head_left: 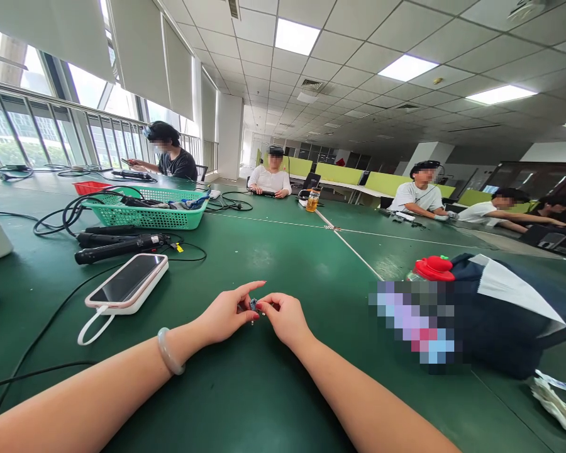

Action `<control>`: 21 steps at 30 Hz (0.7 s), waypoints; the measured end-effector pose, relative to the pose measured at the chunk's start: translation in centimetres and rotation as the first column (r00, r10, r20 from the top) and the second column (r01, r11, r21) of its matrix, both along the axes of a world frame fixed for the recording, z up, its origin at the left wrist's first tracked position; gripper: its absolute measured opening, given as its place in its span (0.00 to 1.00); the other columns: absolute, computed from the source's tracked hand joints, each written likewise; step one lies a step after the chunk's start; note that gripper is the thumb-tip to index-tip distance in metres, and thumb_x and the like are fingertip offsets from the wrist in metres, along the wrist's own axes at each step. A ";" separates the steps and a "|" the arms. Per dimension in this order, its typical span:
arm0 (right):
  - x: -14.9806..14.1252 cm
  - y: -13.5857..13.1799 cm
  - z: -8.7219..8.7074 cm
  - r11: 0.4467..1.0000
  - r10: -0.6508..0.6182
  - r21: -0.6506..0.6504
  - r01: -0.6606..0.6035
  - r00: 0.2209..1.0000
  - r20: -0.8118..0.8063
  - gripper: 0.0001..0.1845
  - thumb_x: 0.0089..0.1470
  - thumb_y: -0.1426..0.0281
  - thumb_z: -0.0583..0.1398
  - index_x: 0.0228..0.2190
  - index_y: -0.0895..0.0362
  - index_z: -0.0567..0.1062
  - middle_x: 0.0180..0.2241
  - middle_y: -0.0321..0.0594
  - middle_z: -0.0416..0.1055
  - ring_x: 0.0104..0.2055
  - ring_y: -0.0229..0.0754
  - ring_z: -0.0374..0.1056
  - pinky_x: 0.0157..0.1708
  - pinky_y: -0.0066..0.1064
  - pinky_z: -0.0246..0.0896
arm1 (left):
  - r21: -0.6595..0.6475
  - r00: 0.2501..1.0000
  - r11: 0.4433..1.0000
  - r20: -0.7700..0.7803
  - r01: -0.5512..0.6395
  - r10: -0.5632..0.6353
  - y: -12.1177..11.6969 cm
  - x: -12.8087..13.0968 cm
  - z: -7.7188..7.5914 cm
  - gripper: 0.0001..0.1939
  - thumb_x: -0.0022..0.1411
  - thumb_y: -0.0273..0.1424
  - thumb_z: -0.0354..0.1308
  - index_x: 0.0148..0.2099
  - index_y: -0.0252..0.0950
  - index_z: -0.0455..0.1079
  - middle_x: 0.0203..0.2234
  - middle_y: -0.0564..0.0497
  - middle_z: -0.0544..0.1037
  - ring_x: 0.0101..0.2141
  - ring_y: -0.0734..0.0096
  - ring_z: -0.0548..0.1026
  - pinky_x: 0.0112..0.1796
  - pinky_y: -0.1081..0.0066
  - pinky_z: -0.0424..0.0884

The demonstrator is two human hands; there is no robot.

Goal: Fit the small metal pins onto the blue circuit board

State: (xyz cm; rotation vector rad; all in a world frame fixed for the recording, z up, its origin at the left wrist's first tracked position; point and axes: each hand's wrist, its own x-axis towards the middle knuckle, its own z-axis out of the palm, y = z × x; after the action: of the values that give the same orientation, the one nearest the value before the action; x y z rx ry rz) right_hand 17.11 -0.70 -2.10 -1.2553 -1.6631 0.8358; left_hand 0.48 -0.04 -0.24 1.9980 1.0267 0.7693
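Near the middle of the green table [245,396], my left hand [226,313] and my right hand [287,318] meet around a small blue-grey part [253,304], too small to name, with a short light-coloured tip pointing down. My left thumb and bent fingers press on its left side, while one left finger stretches out above it. From the right, my right thumb and forefinger pinch the same piece. A pale bangle [170,352] circles my left wrist. The fingers partly cover the piece, so its full shape is hidden.
Left of my hands lie a phone on a white power bank [129,283], black rod-like handles [117,246] and a green basket [146,217] of cables and tools. A dark bag [500,314] and red-lidded bottle [434,268] stand right. Several people sit farther back.
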 end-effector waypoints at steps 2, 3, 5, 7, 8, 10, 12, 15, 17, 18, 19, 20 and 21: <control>0.0 0.0 0.1 1.000 0.000 0.001 0.000 1.000 -0.011 0.11 0.48 0.66 0.56 0.24 0.57 0.77 0.24 0.37 0.73 0.26 0.37 0.63 0.29 0.26 0.58 | 0.005 1.000 1.000 0.004 0.008 -0.008 0.0 0.0 -0.1 0.30 0.54 0.30 0.55 0.60 0.44 0.54 0.24 0.59 0.66 0.28 0.73 0.73 0.36 0.71 0.70; 0.0 0.0 0.1 1.000 0.001 -0.001 -0.001 1.000 -0.020 0.11 0.48 0.66 0.56 0.24 0.57 0.77 0.24 0.37 0.73 0.26 0.37 0.63 0.29 0.26 0.58 | 0.009 1.000 1.000 0.003 0.008 -0.008 0.0 0.0 -0.1 0.30 0.54 0.30 0.54 0.60 0.44 0.55 0.24 0.59 0.66 0.29 0.73 0.73 0.36 0.72 0.70; 0.0 0.0 0.1 1.000 0.001 -0.011 -0.002 0.999 -0.036 0.11 0.47 0.66 0.57 0.23 0.58 0.76 0.24 0.37 0.73 0.27 0.37 0.64 0.29 0.26 0.58 | 0.014 1.000 1.000 -0.007 0.004 -0.004 0.0 0.0 -0.1 0.30 0.54 0.30 0.54 0.59 0.44 0.55 0.24 0.58 0.66 0.29 0.73 0.73 0.36 0.71 0.70; 0.0 0.0 0.1 1.000 -0.003 -0.024 0.002 0.999 -0.045 0.11 0.47 0.66 0.57 0.23 0.58 0.76 0.23 0.37 0.72 0.27 0.37 0.64 0.29 0.26 0.58 | 0.014 1.000 1.000 -0.016 0.002 -0.001 0.0 0.0 -0.1 0.30 0.54 0.30 0.54 0.59 0.44 0.55 0.25 0.58 0.66 0.29 0.73 0.73 0.36 0.71 0.70; 0.0 0.1 0.1 1.000 -0.005 -0.030 0.004 0.999 -0.046 0.11 0.47 0.65 0.57 0.23 0.58 0.76 0.23 0.36 0.72 0.26 0.37 0.63 0.28 0.26 0.57 | 0.012 1.000 1.000 -0.017 0.002 -0.001 0.0 0.0 -0.1 0.30 0.54 0.30 0.54 0.59 0.44 0.55 0.25 0.58 0.66 0.29 0.72 0.73 0.36 0.71 0.69; 0.0 0.1 0.0 0.999 -0.006 -0.038 0.004 0.999 -0.045 0.12 0.47 0.65 0.57 0.23 0.58 0.76 0.22 0.36 0.71 0.25 0.36 0.62 0.27 0.26 0.56 | 0.007 1.000 1.000 -0.015 0.005 -0.005 0.1 0.0 -0.1 0.30 0.54 0.30 0.54 0.59 0.45 0.55 0.25 0.58 0.66 0.29 0.72 0.73 0.37 0.71 0.69; 0.0 0.2 -0.1 0.999 -0.003 -0.043 0.001 0.999 -0.043 0.12 0.47 0.64 0.56 0.23 0.58 0.75 0.22 0.36 0.71 0.24 0.36 0.62 0.26 0.26 0.56 | 0.003 1.000 1.000 -0.010 0.009 -0.009 0.1 -0.1 -0.1 0.30 0.54 0.30 0.54 0.59 0.45 0.55 0.25 0.58 0.67 0.29 0.72 0.73 0.37 0.71 0.69; -0.1 0.2 -0.2 1.000 0.001 -0.023 -0.002 0.999 -0.037 0.12 0.48 0.64 0.56 0.23 0.58 0.75 0.23 0.36 0.71 0.26 0.37 0.63 0.27 0.26 0.57 | 0.001 1.000 1.000 0.000 0.011 -0.011 0.2 -0.1 -0.2 0.30 0.54 0.30 0.54 0.59 0.46 0.55 0.25 0.59 0.67 0.29 0.73 0.73 0.36 0.71 0.68; -0.1 0.2 -0.2 1.000 -0.008 0.005 0.008 1.000 -0.015 0.11 0.49 0.64 0.56 0.24 0.57 0.75 0.24 0.36 0.72 0.26 0.37 0.63 0.28 0.26 0.57 | 0.003 1.000 1.000 0.001 0.006 -0.006 0.2 0.0 -0.2 0.29 0.54 0.30 0.54 0.59 0.45 0.55 0.24 0.59 0.67 0.29 0.73 0.73 0.36 0.72 0.68; -0.1 0.2 -0.2 1.000 -0.018 0.023 0.018 1.000 0.004 0.11 0.49 0.65 0.56 0.24 0.57 0.76 0.24 0.36 0.72 0.26 0.37 0.63 0.28 0.26 0.57 | 0.004 1.000 1.000 -0.002 0.003 -0.003 0.3 0.0 -0.2 0.29 0.54 0.30 0.54 0.59 0.45 0.55 0.24 0.58 0.67 0.29 0.73 0.73 0.35 0.72 0.68; -0.1 0.1 -0.1 0.998 -0.031 0.046 0.029 0.999 0.028 0.11 0.49 0.65 0.56 0.24 0.57 0.76 0.24 0.36 0.72 0.26 0.37 0.63 0.28 0.26 0.56 | 0.005 1.000 1.000 -0.007 0.000 0.000 0.3 0.0 -0.2 0.29 0.55 0.30 0.53 0.59 0.44 0.55 0.24 0.58 0.68 0.29 0.73 0.72 0.35 0.71 0.68; -0.1 0.1 -0.1 0.996 -0.043 0.075 0.039 0.997 0.057 0.10 0.50 0.66 0.56 0.24 0.56 0.76 0.24 0.36 0.71 0.26 0.37 0.63 0.28 0.26 0.56 | 0.006 1.000 1.000 -0.011 -0.003 0.003 0.3 0.0 -0.2 0.29 0.55 0.30 0.53 0.59 0.44 0.55 0.24 0.58 0.68 0.28 0.73 0.72 0.35 0.71 0.68; -0.1 0.0 0.0 0.993 -0.055 0.109 0.045 0.995 0.086 0.10 0.50 0.66 0.56 0.25 0.56 0.76 0.25 0.36 0.71 0.27 0.37 0.63 0.29 0.27 0.56 | 0.007 1.000 1.000 -0.014 -0.006 0.006 0.3 0.1 -0.2 0.29 0.55 0.30 0.53 0.59 0.43 0.55 0.24 0.58 0.68 0.28 0.73 0.72 0.35 0.71 0.68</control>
State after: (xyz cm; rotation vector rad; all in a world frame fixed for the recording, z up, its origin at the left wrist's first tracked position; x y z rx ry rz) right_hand 16.98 -0.71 -2.07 -1.2705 -1.7165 0.6595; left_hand 0.54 0.24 -0.41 2.0096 1.0399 0.7644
